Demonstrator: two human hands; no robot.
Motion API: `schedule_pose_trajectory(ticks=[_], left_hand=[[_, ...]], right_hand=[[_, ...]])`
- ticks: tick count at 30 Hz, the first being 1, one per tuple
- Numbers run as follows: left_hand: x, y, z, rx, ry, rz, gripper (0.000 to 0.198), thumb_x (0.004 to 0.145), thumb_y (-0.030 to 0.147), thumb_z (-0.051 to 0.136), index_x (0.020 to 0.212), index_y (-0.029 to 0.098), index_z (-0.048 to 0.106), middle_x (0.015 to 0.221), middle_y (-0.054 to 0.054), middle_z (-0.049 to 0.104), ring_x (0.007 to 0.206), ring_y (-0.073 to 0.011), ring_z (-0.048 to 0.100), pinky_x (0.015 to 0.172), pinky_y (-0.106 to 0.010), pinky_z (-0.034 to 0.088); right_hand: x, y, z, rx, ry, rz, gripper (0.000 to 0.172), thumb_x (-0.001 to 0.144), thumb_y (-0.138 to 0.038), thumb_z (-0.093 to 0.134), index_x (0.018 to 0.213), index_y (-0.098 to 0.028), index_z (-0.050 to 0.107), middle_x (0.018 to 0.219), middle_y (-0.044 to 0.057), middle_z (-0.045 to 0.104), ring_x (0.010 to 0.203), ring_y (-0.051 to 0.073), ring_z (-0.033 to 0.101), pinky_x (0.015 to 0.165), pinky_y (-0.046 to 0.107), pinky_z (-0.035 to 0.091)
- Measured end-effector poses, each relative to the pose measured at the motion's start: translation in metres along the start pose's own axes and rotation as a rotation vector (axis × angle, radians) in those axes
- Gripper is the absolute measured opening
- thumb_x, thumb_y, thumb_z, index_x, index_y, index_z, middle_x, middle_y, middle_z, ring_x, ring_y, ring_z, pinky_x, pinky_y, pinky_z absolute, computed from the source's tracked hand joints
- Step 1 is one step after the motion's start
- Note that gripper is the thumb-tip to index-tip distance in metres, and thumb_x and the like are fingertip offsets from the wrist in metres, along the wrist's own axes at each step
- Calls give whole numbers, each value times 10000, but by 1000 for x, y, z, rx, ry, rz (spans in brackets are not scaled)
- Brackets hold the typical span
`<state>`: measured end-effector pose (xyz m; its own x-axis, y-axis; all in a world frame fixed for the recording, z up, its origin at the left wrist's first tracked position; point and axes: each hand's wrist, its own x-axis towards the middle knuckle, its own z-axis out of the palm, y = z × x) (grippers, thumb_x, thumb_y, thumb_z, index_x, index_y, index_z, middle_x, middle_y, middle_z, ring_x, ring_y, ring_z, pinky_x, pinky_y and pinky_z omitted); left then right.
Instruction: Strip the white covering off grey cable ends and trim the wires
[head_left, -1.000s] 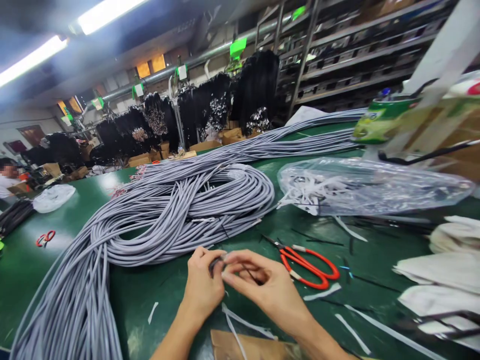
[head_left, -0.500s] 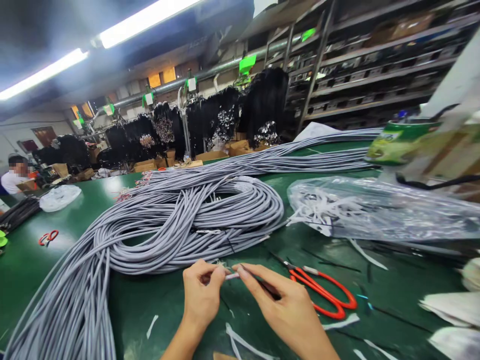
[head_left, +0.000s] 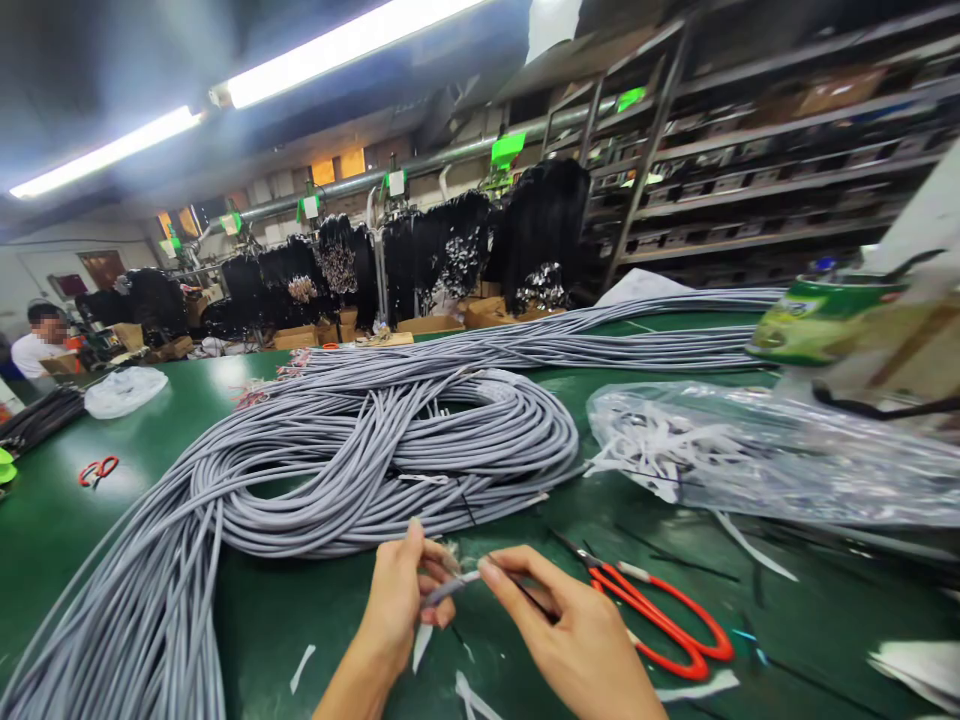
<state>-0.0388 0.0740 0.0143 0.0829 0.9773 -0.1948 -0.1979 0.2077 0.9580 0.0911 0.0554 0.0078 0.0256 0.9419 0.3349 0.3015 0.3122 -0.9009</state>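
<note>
A short stretch of grey cable [head_left: 457,585] runs between my two hands, with pale frayed strands just beyond it. My left hand [head_left: 401,600] has its fingers curled under the cable and its thumb raised. My right hand [head_left: 559,620] pinches the cable between thumb and forefinger; a thin dark piece shows inside its curled fingers, too hidden to name. Below the left fingers hangs a white strip [head_left: 421,645]. Red-handled scissors [head_left: 667,625] lie just right of my right hand. Behind both hands rests a large coiled bundle of grey cables [head_left: 360,450].
A clear plastic bag [head_left: 750,450] with white strips lies at the right, near a green-labelled container [head_left: 825,320]. Small red-handled snips [head_left: 97,470] and another plastic bag [head_left: 126,390] are on the green table [head_left: 262,620] at left. A person [head_left: 41,345] is far left.
My left thumb has lifted off the cable and the left fingers have opened a little. More grey cable shows between my hands, and a white strip now hangs below the left one. The view has shifted slightly.
</note>
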Motion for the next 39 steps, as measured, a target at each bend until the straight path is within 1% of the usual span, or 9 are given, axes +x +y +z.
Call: schedule_pose_trajectory(ticks=[4,8,15,17,20,24,30,35,39], left_hand=[[-5,2,-1,106,-58,77,495,402,515,788,626,104,626,471,41,459,367,-36,361,380,-180,235],[-2,-5,1,74,27,167,507,481,603,715,487,107,613,472,5,477,418,-74,404,420,-214,290],[4,2,-10,-276,156,93,494,406,550,789,510,114,580,482,24,473,479,-72,421,482,-201,335],[4,10,-17,-338,265,189,456,467,518,777,510,132,538,493,39,449,473,-63,401,465,-189,336],[1,13,-22,24,330,416,288,562,384,764,574,146,603,543,16,532,527,-96,472,525,-211,401],[-9,-8,-10,586,164,554,47,628,135,708,638,174,684,618,-17,643,594,-144,573,588,-245,448],[-21,-37,9,812,163,824,136,732,93,576,809,151,672,705,-60,651,630,-171,597,584,-265,460],[-26,-24,8,695,95,719,177,789,136,480,755,126,653,689,-74,618,635,-160,563,583,-257,424],[-27,-6,7,403,-69,407,268,785,312,531,620,112,601,518,2,453,474,-91,412,462,-221,310]], right_hand=[[1,-3,0,8,27,5,274,735,-461,563,633,-208,587,568,25,637,523,167,625,517,210,510],[2,1,5,34,32,7,323,728,-501,555,605,-203,569,534,10,604,482,148,588,476,203,481],[-3,1,12,80,168,70,336,742,-499,555,597,-196,541,546,-6,567,521,130,552,535,200,453],[-4,-2,11,60,204,68,337,740,-498,558,590,-197,537,537,-8,557,511,128,538,526,202,442],[-3,-2,7,14,227,53,333,755,-486,541,584,-200,530,522,-8,551,493,126,530,508,201,433],[2,1,-1,-80,226,-6,319,768,-462,525,582,-204,523,506,-1,564,472,125,549,483,191,438],[2,-5,-1,-145,326,-85,370,762,-481,519,519,-207,475,418,-13,497,358,99,475,371,182,394],[-1,-10,-4,6,226,-80,385,751,-500,544,523,-191,530,455,-4,516,399,105,495,376,182,419],[0,-11,-12,97,40,-110,325,785,-462,526,799,-183,692,750,77,695,750,192,668,640,244,547]])
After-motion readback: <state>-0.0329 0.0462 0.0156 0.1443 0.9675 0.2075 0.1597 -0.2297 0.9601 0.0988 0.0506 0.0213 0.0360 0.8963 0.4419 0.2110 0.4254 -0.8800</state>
